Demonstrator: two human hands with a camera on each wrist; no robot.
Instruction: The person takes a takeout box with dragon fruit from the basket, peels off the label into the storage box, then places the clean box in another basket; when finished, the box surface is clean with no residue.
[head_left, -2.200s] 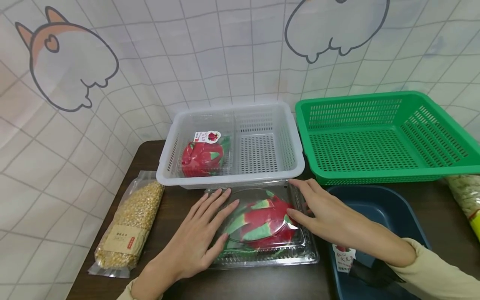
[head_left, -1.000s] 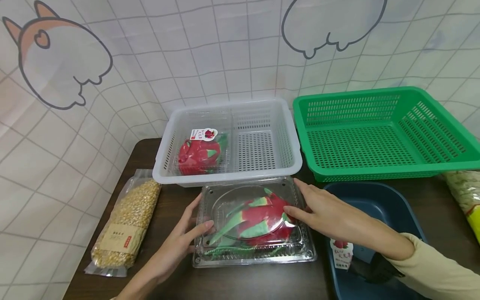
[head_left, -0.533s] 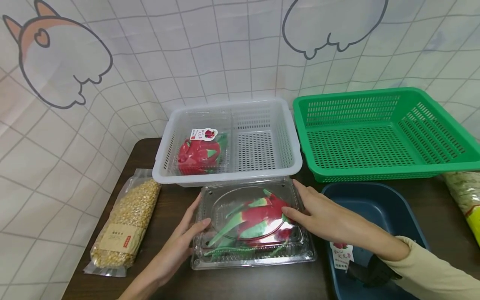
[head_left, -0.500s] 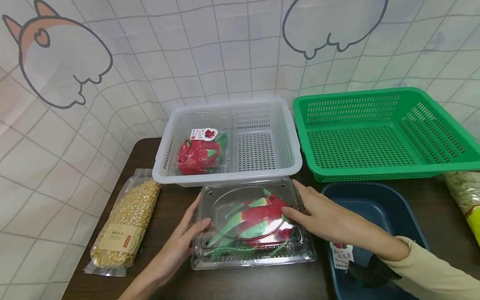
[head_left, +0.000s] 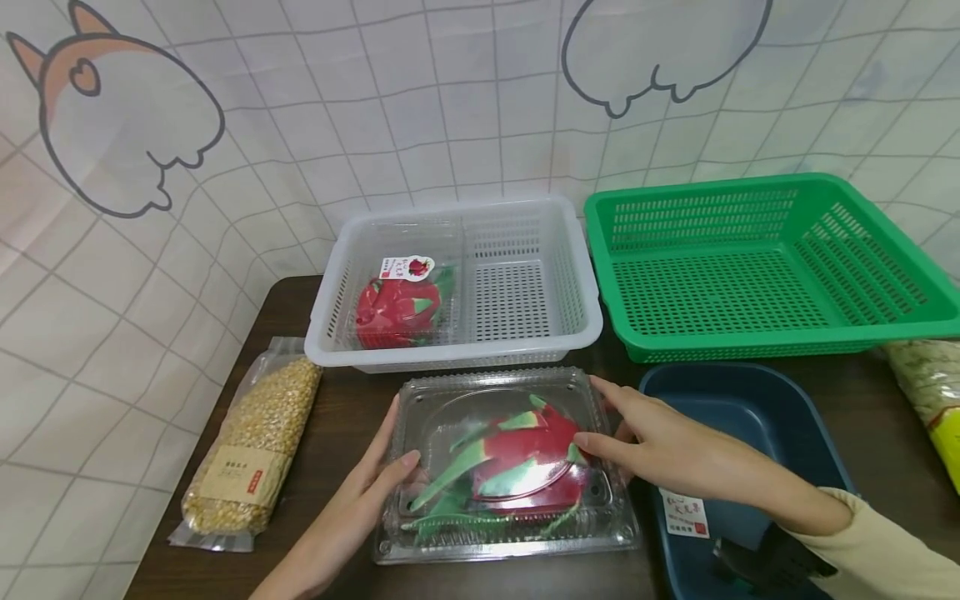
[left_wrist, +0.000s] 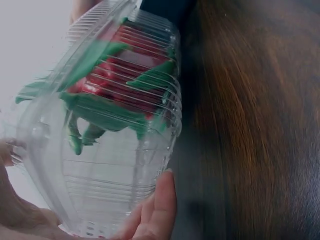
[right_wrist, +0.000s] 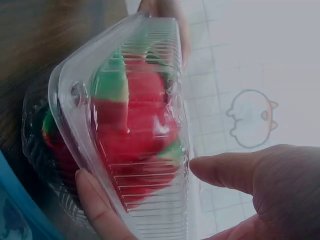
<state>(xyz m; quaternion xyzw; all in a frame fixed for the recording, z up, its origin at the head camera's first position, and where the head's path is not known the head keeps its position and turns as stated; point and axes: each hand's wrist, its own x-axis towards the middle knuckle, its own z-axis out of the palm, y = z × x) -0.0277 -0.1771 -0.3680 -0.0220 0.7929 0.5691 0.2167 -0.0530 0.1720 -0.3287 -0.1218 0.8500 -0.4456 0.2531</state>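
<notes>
A clear plastic clamshell box (head_left: 442,417) with a red and green dragon fruit (head_left: 525,454) in it is between my two hands, its lid down. My left hand (head_left: 348,508) grips the left end, thumb on top and fingers along the side and lower edge. At the right end my right hand (head_left: 667,437) grips it too, its thumb (right_wrist: 220,170) against the lid. In the left wrist view the box's underside (left_wrist: 175,120) appears off the table. A second boxed dragon fruit (head_left: 401,312) sits in the left half of the white basket (head_left: 457,358).
A green basket (head_left: 780,333) stands at the back right. Below it, a dark blue basin (head_left: 738,375) holds a white label (head_left: 684,512) and something black partly under the right sleeve. A bag of yellow grain (head_left: 251,450) lies left; another bag (head_left: 926,392) is at the right edge.
My left hand has gone from lying flat on the lid to gripping the box's left end. Since half a second ago, both hands have brought the box slightly nearer, away from the white basket.
</notes>
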